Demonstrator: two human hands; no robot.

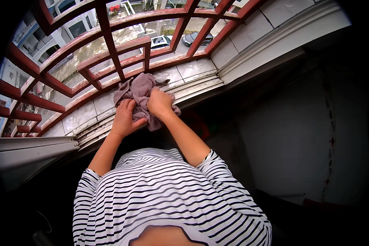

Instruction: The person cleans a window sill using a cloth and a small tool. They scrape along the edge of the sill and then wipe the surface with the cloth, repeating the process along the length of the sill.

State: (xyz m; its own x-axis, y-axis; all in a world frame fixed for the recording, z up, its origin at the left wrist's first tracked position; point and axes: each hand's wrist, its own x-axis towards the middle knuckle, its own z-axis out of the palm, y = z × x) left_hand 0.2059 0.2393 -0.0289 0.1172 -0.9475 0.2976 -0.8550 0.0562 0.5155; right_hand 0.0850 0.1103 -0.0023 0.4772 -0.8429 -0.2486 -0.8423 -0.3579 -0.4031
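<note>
A bunched mauve cloth point(143, 89) lies across the tiled window sill point(169, 75) and the metal sliding-window track point(200, 89). My right hand point(160, 103) is closed around its right part, above the track. My left hand point(124, 118) rests on the cloth's left edge, fingers spread and pointing up, with the thumb reaching right over a fold. The palm side of my left hand is hidden. Just beyond the cloth, a small whitish thing with a dark tip lies on the tiles; what it is cannot be told.
Red, peeling window bars point(110, 46) rise along the sill's outer edge. A window sash frame point(37, 146) stands at the left, and a white frame point(279, 46) runs up at the right. Outside, far below, are parked cars point(198, 38) and buildings. The room side is dark.
</note>
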